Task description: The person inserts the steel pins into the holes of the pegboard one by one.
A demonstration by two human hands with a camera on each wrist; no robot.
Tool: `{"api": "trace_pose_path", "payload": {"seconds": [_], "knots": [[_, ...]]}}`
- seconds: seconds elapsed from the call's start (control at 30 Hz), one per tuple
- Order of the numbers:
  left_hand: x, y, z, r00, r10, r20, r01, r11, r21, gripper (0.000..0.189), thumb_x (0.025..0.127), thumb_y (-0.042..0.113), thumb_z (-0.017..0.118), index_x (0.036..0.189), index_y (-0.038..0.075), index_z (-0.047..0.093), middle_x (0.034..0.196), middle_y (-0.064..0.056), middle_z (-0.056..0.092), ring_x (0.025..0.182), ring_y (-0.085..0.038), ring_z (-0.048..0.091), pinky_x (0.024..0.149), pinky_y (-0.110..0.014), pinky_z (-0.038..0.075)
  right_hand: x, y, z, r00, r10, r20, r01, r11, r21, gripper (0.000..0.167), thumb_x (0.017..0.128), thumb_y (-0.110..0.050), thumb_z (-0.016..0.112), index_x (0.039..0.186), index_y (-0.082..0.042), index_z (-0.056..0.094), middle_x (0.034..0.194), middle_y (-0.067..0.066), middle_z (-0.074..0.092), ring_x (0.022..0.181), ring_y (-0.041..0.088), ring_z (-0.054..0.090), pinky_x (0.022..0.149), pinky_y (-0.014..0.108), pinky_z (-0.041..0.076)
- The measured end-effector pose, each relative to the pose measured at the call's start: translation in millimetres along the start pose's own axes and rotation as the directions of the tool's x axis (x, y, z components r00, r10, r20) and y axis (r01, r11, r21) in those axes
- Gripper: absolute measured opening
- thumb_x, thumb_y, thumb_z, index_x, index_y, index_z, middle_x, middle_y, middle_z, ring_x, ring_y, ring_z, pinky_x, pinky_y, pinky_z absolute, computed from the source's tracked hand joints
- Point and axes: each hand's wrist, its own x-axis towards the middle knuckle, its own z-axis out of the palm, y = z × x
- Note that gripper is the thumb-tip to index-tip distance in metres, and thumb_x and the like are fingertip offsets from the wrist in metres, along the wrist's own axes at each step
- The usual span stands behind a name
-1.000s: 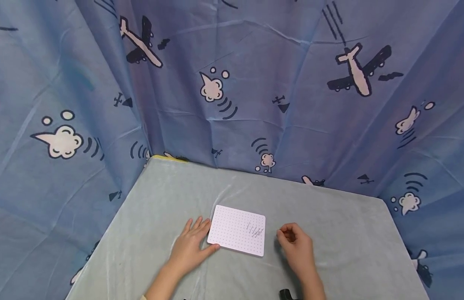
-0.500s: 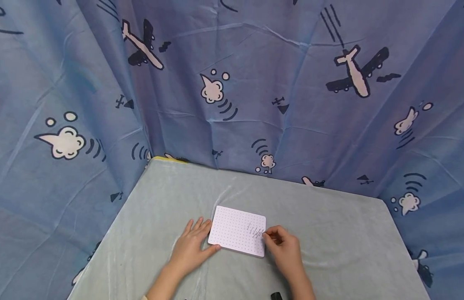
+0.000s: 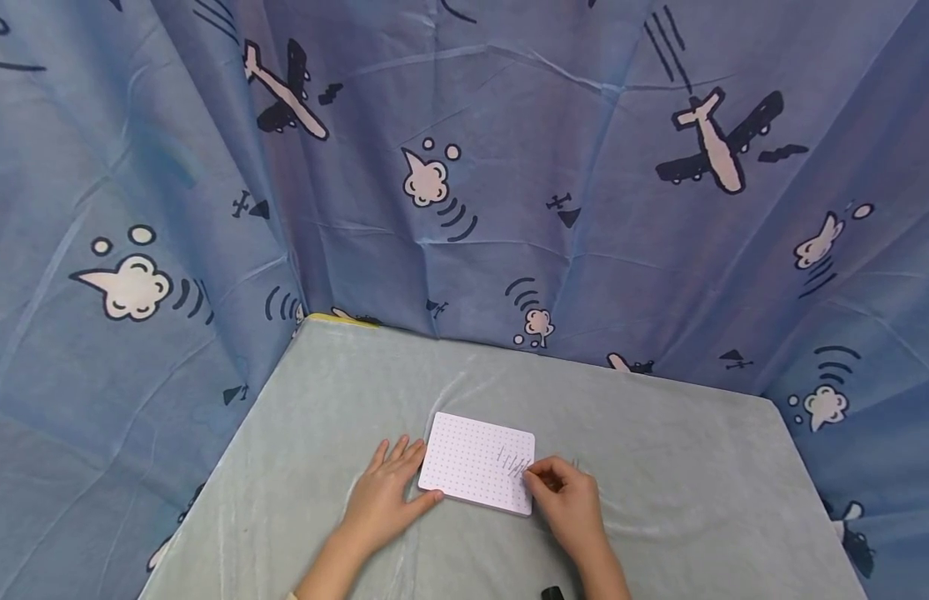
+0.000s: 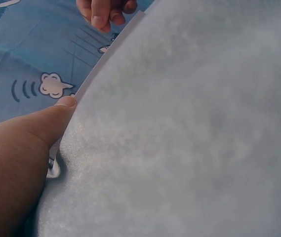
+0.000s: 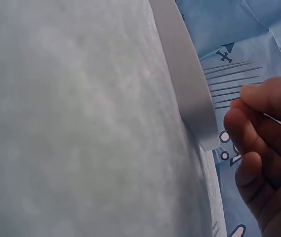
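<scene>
A white dotted peg board (image 3: 471, 458) lies flat on the grey-green table cover (image 3: 659, 450). Several thin pins (image 3: 512, 461) stand in a slanted row near its right side. My left hand (image 3: 385, 500) lies flat on the cover against the board's left edge, thumb (image 4: 56, 111) touching the board's rim (image 4: 105, 59). My right hand (image 3: 539, 477) is at the board's right edge (image 5: 187, 74), fingers (image 5: 256, 123) curled, pinching what looks like a thin pin beside the row of pins (image 5: 229, 84).
Blue curtains printed with planes and clouds (image 3: 509, 167) wall in the table at the back and both sides. A small black object (image 3: 551, 593) peeks in at the bottom edge. A yellow strip (image 3: 344, 319) shows at the table's far left corner.
My right hand has moved left from the bare cover to the board's right edge by the pins. The left hand and the board have stayed put.
</scene>
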Motion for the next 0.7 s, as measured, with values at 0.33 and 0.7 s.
{"api": "trace_pose_path", "payload": {"seconds": [0.33,0.7], "knots": [[0.8,1.1,-3.8,0.999,-0.023,0.032,0.024,1.000,-0.017,0.082,0.092,0.059,0.082,0.155,0.010,0.063,0.157,-0.007,0.062,0.152,-0.032,0.050,0.134,-0.053,0.025,0.8,1.8,3.9,0.999,0.043,0.019,-0.043,0.999,-0.018,0.021,0.087,0.004,0.089,0.085,-0.014,0.078,0.076,-0.007,0.070,0.067,0.010,0.061,0.058,0.023,0.053],[0.5,1.6,-3.2,1.000,-0.010,0.013,0.011,1.000,-0.021,0.081,0.092,0.057,0.083,0.154,0.009,0.064,0.156,-0.008,0.063,0.151,-0.034,0.052,0.134,-0.055,0.026,0.8,5.2,5.7,0.998,0.043,0.050,-0.043,0.999,-0.006,0.025,0.085,0.005,0.089,0.083,-0.017,0.076,0.074,-0.009,0.067,0.066,0.010,0.060,0.057,0.023,0.052]]}}
